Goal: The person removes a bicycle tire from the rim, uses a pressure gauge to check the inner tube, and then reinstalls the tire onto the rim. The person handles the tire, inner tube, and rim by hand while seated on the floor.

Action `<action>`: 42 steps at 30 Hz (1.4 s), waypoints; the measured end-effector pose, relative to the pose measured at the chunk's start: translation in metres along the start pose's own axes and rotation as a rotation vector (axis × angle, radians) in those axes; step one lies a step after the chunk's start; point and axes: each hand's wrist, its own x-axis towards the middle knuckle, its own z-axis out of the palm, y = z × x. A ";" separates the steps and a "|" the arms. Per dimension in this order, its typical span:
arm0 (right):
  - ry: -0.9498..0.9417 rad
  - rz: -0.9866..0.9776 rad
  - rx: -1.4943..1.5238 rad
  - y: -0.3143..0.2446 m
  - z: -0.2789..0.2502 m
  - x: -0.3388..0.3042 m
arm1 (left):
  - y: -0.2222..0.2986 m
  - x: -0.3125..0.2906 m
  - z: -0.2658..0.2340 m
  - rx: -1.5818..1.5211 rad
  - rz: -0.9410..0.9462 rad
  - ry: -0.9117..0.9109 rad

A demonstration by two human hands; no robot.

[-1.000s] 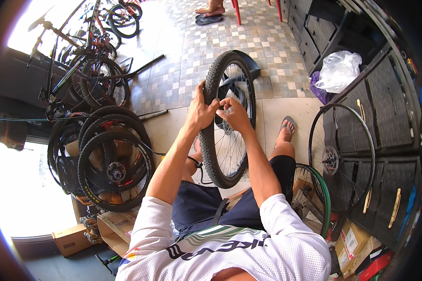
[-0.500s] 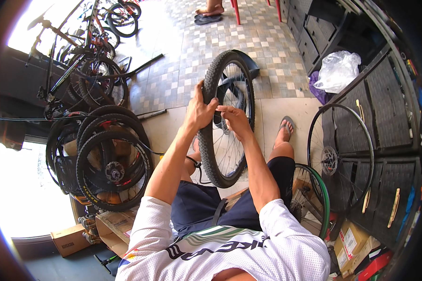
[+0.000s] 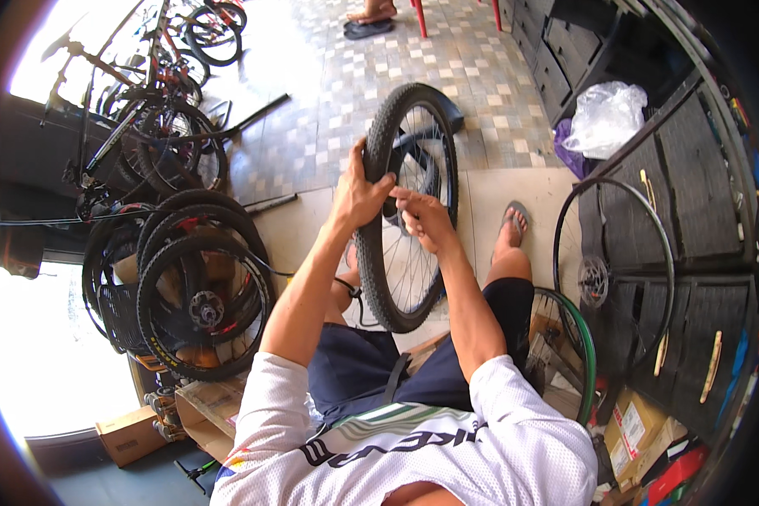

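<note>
A bicycle wheel with a knobbly black tyre (image 3: 373, 268) stands upright between my legs, its spokes facing right. My left hand (image 3: 363, 192) is wrapped round the tyre's left side, with the thumb over the edge near the rim. Just across from that thumb, my right hand (image 3: 425, 218) is at the rim with its fingers curled in; whatever they pinch is too small to make out. A limp black inner tube (image 3: 431, 179) seems to hang behind the spokes, and a dark flap (image 3: 453, 116) shows past the tyre's upper right.
Several wheels with tyres (image 3: 156, 325) are stacked at the left, below parked bicycles (image 3: 173, 126). A bare wheel (image 3: 671, 253) leans on black drawers (image 3: 700, 181) at the right, near a green-rimmed wheel (image 3: 584, 337). Another person's foot (image 3: 373, 15) is at the far edge.
My right hand's fingers have shifted slightly and curled more at the rim. My left hand keeps its hold on the tyre. The whole view has moved a little.
</note>
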 end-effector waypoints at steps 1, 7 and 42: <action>-0.001 -0.016 0.002 -0.002 -0.003 0.002 | -0.008 0.011 0.001 -0.001 0.053 0.013; 0.623 -0.153 -0.142 0.000 -0.096 -0.003 | 0.003 0.043 0.003 -0.133 0.025 -0.025; 1.320 0.198 -0.456 0.290 -0.215 -0.032 | -0.056 0.115 -0.030 0.358 0.054 0.048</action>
